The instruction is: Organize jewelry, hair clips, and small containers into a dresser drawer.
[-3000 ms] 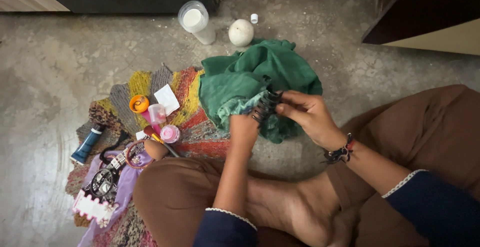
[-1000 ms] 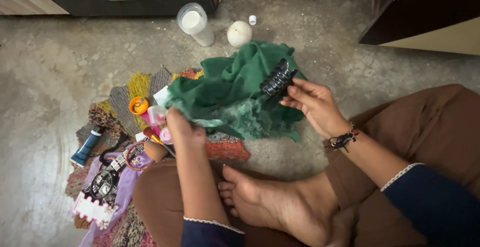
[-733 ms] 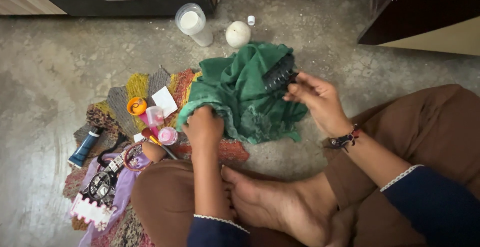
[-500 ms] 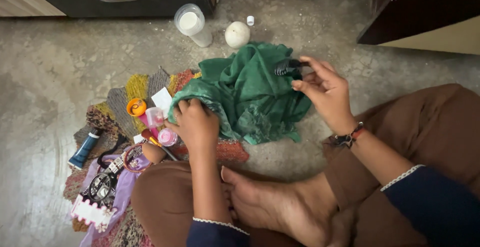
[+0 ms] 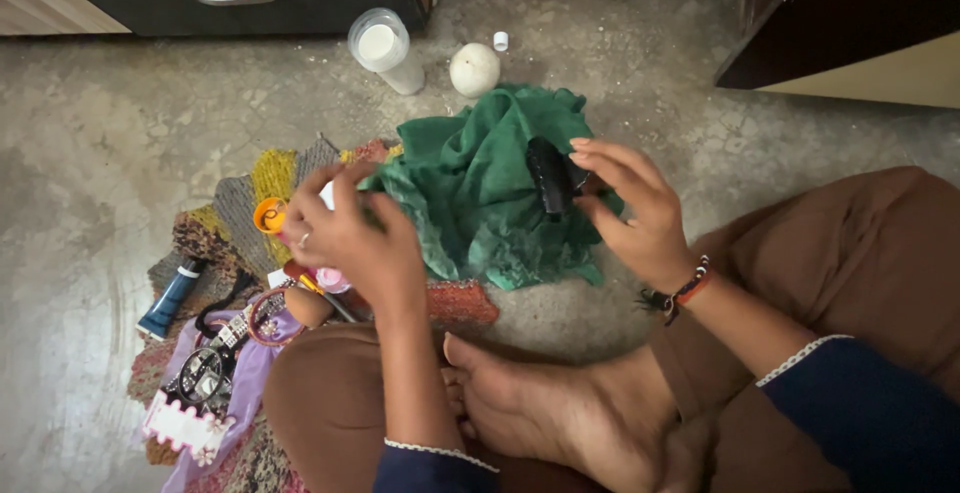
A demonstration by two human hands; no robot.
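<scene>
Holding: right hand (image 5: 635, 218) pinches a black hair claw clip (image 5: 548, 175) between thumb and curled fingers, above the green cloth (image 5: 480, 193).
Left hand (image 5: 350, 238): fingers pressed together on the cloth's left edge.
Care: keep that edge taut and the clip's teeth clear of loose folds.

Soft, even daylight fills the scene, brightest on the bare concrete floor (image 5: 110, 143) at the left, where a pale sheen washes out its texture. Shadows are weak and diffuse, gathering under the dark cabinet (image 5: 850, 23) at the upper right. The left hand (image 5: 350, 233) is slightly smeared by motion blur, as is the right hand (image 5: 630, 203). The green cloth (image 5: 480, 193) stays fairly sharp. Straight edges bow mildly toward the corners.
</scene>
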